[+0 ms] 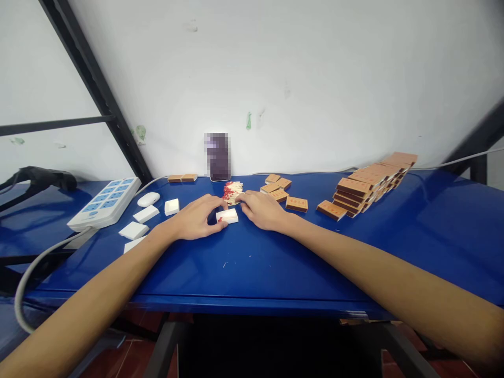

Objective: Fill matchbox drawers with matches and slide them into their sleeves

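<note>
My left hand (200, 218) curls around the left end of a small white matchbox tray (228, 216), its thumb at the near edge. A few red-tipped matches lie in that tray. Right behind it is a pile of loose matches (233, 192), most of the red heads toward the left. My right hand (262, 209) rests at the pile's right edge with its fingers bent together over the match ends. What sits between those fingertips is hidden.
More white trays (146, 213) and a white oval case (148, 199) lie left, beside a power strip (106, 202). Closed matchboxes (296, 204) are scattered right of the matches, near a leaning stack of matchboxes (354, 187). A phone (219, 157) leans against the wall.
</note>
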### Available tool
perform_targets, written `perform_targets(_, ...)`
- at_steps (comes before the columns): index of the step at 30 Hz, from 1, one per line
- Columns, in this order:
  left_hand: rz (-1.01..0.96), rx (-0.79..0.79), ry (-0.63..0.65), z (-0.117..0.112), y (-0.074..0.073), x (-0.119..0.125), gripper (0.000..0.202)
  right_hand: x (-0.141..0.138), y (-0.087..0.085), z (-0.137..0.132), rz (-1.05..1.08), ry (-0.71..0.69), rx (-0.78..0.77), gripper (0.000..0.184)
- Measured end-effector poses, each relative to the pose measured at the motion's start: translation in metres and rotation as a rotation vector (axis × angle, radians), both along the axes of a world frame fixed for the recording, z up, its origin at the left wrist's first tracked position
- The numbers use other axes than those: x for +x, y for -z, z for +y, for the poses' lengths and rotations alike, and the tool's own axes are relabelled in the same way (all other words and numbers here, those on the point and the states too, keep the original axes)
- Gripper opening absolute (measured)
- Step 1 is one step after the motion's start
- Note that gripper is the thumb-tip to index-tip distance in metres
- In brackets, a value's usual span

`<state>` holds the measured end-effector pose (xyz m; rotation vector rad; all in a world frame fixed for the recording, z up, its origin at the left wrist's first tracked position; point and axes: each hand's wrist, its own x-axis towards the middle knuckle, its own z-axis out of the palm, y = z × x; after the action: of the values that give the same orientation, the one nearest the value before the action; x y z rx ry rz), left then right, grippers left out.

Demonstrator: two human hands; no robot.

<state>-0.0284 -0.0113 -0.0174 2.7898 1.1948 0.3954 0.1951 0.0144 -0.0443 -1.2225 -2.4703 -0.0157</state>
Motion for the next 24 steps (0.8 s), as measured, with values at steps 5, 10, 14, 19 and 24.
perform_targets(5,0.004,0.01,0.012,-0.0009,0.0003,0.0007,0.035,-0.0002,0.001,0.0009,0.02,0.015,-0.01,0.026)
perform_targets(10,-0.003,0.022,0.037,-0.003,-0.0007,0.0021,0.034,0.0005,0.0018,0.0018,0.037,0.002,-0.017,0.024)
perform_targets(14,0.0,0.024,0.057,-0.0028,-0.0015,0.0025,0.033,0.0009,0.0024,0.0023,0.071,-0.004,-0.027,0.026)
perform_targets(19,-0.007,0.025,0.059,-0.0022,-0.0013,0.0022,0.034,0.0012,0.0023,0.0036,0.071,0.002,-0.044,0.023)
perform_targets(24,-0.014,0.024,0.047,-0.002,-0.0005,0.0016,0.036,0.0014,0.0017,0.0042,0.131,-0.028,-0.052,0.018)
